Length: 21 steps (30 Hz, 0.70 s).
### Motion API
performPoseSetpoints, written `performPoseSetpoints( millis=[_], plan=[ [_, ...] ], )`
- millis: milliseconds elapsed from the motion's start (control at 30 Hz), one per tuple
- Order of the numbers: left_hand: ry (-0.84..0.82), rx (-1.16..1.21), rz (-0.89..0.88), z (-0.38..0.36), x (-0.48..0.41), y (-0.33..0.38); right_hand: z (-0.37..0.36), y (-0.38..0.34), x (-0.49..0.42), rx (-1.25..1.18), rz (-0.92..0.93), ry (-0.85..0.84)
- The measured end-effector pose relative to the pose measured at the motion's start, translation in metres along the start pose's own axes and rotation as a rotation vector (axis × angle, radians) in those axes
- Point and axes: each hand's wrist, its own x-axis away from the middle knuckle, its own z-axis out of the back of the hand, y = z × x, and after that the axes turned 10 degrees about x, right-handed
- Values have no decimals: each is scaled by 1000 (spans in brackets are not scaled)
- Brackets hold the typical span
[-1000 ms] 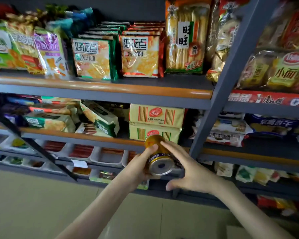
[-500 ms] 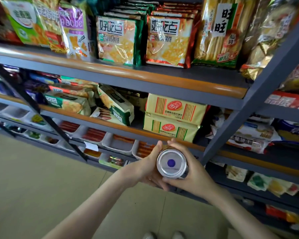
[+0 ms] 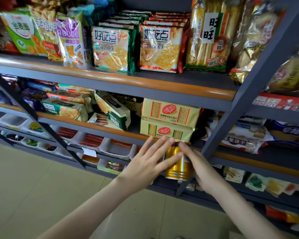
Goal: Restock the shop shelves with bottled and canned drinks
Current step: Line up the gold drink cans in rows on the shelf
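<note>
Can (image 3: 177,168) between left hand (image 3: 145,163), right hand (image 3: 202,169), at shelf-edge (image 3: 100,127).

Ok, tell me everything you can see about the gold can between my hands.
The gold can looks like shiny metal, with ridged rings near its lower rim. It is held roughly upright, just below the yellow cracker boxes in the picture. The left hand presses straight, spread fingers on its left side; the right hand covers its right side.
</note>
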Motion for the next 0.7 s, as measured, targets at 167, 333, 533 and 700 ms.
performPoseSetpoints(
  millis=[167,333,533,700],
  plan=[
    [95,-87,-305,7,-22,3,4,-13,14,73,-65,-106],
    [228,113,-218,12,-40,10,30,-32,27,125,-149,-170],
    [80,443,381,35,-65,22,44,-48,33,499,-8,54],
    [92,676,618,45,-88,31,41,-72,42,657,284,30]
  ],
)
